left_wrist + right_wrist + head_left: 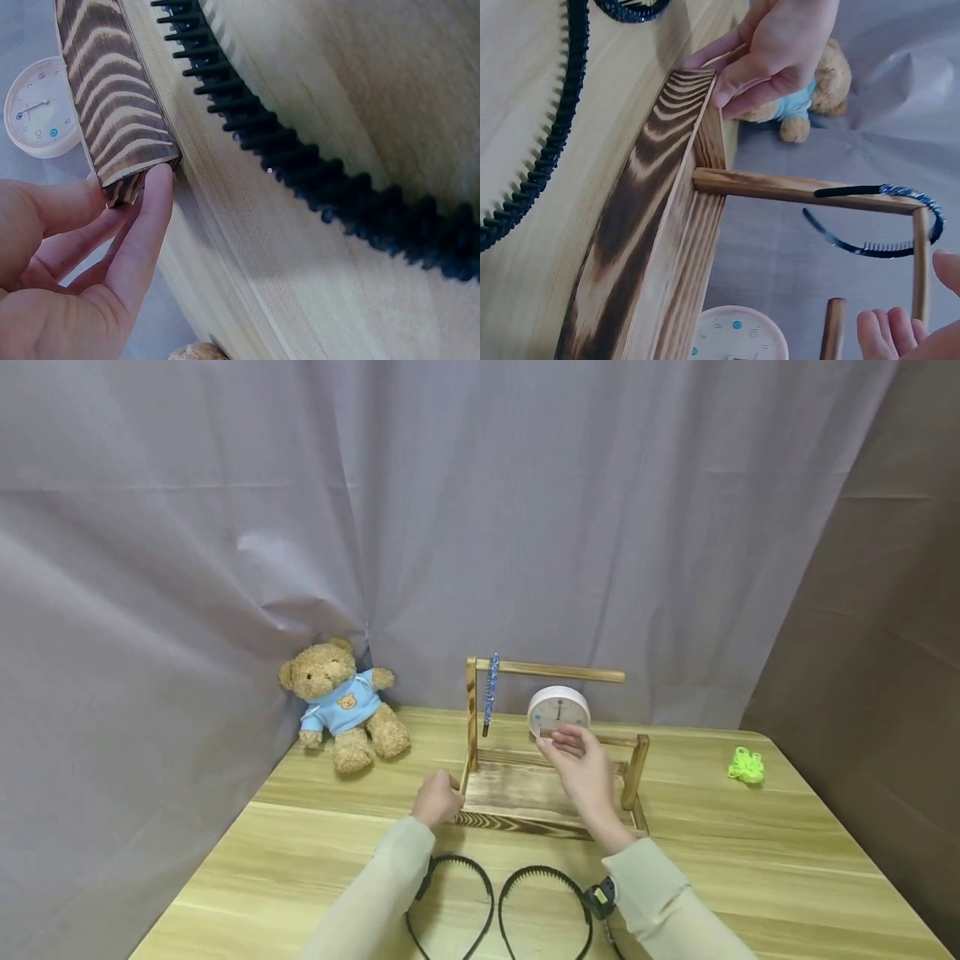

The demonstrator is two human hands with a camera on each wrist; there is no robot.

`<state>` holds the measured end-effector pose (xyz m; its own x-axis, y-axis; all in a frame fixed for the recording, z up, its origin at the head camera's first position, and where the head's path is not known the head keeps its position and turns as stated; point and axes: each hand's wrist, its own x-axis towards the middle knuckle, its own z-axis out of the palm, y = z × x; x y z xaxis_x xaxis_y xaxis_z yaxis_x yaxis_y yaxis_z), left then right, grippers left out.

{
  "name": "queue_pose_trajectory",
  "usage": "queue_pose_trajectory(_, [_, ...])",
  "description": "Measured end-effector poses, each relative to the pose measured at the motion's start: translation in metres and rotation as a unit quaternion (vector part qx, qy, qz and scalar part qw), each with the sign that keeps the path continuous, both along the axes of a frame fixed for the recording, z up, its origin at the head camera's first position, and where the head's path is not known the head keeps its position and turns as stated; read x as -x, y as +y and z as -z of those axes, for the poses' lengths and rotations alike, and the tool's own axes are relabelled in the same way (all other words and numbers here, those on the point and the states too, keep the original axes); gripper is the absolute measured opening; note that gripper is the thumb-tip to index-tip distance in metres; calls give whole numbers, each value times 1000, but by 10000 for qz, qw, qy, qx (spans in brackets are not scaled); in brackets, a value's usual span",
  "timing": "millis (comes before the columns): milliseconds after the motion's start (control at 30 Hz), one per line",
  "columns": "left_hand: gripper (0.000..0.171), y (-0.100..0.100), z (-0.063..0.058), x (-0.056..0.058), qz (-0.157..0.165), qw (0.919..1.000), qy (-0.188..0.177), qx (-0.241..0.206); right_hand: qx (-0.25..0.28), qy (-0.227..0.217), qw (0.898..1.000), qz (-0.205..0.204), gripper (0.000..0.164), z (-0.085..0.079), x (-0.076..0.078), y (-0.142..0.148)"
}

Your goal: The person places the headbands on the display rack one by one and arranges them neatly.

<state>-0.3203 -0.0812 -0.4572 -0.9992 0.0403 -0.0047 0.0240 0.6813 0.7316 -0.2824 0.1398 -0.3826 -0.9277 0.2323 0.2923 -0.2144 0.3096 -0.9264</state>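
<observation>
- Wooden rack [510,822]: standing upright on worktop [750,860]; probably handling stiff, fairly light, dry-grained, not slippery.
- Rack hold: base corners or left post [472,718] likely serving best; free-ended top bar [562,672] possibly flexing or tipping rack if used for lifting.
- Left hand [437,799]: pinching near left corner of rack base, thumb and fingers clamping on wood.
- Right hand [587,774]: hovering over rack, in front of clock [551,706]; fingers loosely bent, thumb apart, holding nothing visible.
- Hands: working well apart from each other.
- Glitter-blue headband [491,693]: hanging over top bar beside left post; likely feeling light, springy, a bit slick; best gripping at crown of arch.
- Black toothed headband [491,902] plus second black headband [536,869]: lying side by side on worktop in front of rack; looking like thin plastic, springy, maybe snapping if overspread; best pinching smooth outer curve, avoiding teeth.
- Clock writing: showing numerals and blue marks on dial; smaller print blurring, not readable.
- Teddy bear [337,706]: wearing blue shirt with bear-face print, no legible lettering.
- Rack and headbands: showing no readable brand or label.
</observation>
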Motion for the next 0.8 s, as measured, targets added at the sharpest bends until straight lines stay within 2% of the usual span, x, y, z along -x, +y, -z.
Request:
queue_pose_trajectory(300, [34,-1,-1,1,9,10000,-82,-4,74,-293,9990,-328,48,-5,-21,11])
queue_pose_trajectory(800, [34,-1,-2,2,43,9998,-124,-132,-388,-557,9968,-415,54,8,-50,36])
